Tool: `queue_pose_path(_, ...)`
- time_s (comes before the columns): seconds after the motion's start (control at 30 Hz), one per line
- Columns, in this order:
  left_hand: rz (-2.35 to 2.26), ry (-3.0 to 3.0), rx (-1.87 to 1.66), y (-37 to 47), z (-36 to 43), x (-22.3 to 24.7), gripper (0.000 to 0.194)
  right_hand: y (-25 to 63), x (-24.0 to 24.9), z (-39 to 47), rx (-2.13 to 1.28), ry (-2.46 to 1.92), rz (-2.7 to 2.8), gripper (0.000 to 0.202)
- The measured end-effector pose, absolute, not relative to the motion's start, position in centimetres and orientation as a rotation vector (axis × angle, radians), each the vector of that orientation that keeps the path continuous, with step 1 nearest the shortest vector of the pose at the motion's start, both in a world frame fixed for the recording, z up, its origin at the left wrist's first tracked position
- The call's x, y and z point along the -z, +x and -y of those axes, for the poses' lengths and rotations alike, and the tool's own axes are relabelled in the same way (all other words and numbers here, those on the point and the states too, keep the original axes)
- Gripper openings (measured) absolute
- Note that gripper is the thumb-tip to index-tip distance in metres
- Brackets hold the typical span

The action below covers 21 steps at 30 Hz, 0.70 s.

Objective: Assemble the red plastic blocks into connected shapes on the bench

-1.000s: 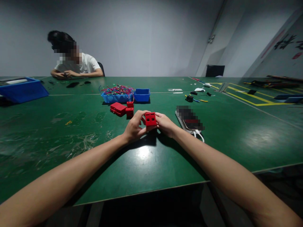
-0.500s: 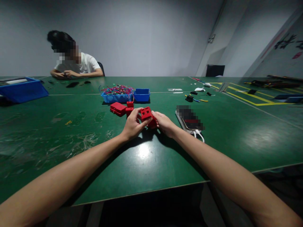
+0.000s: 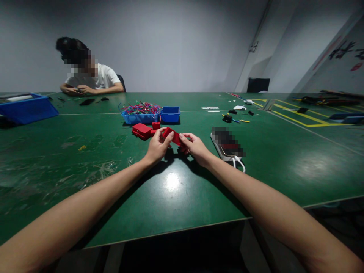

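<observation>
Between my two hands is a red plastic block [image 3: 173,135], held just above the green table. My left hand [image 3: 159,145] grips its left end, thumb on the near face. On its right end, my right hand [image 3: 194,148] pinches it with thumb and fingers. Some red shows under my right fingers; whether it is a separate piece I cannot tell. Just beyond my left hand lie a larger red box [image 3: 141,131] and a small red block [image 3: 156,125], with more red partly hidden behind my fingers.
A blue bin of coloured wires [image 3: 141,118] stands beside a smaller blue bin [image 3: 170,115]. At right lies a phone-like device [image 3: 227,144] with a white cable. Another blue bin [image 3: 30,110] is at far left. A person [image 3: 93,77] sits across the green table [image 3: 136,212].
The red block has been turned: its face with square openings no longer shows, and a smooth side faces me. My left hand has shifted slightly left.
</observation>
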<state>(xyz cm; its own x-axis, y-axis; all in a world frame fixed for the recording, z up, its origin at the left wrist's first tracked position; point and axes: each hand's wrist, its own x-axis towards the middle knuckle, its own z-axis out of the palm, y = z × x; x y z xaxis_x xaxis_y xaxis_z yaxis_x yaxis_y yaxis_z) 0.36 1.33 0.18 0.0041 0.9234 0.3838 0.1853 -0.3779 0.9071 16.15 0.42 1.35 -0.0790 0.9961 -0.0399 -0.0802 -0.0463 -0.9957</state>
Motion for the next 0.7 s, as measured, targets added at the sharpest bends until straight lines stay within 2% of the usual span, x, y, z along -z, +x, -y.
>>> queue_pose_path(0.13, -1.101, 1.706, -1.293, 0.3, -1.2, 0.2, 0.067, 16.2, -1.4, -0.6, -1.268, -1.147, 1.113, 0.046)
queue_pose_path(0.3, -0.941, 2.04, -1.126, 0.2, -1.0, 0.7, 0.056, 16.8, -1.1, -1.3, -1.242, -1.106, 1.071, 0.056)
queue_pose_path(0.43, -1.013, 2.033, -1.105, 0.2, -1.2, 0.8, 0.047, 16.9, -0.8, -1.6, -1.227, -1.115, 1.129, 0.052)
queue_pose_path(0.57, -1.035, 1.869, -1.176, 0.3, -1.5, 0.6, 0.052, 16.8, -0.8, -1.3, -1.231, -1.121, 1.252, 0.04)
queue_pose_path(0.7, -1.022, 1.794, -1.22, 0.3, -1.6, 0.4, 0.055, 16.7, -1.0, -0.8, -1.246, -1.103, 1.319, 0.037)
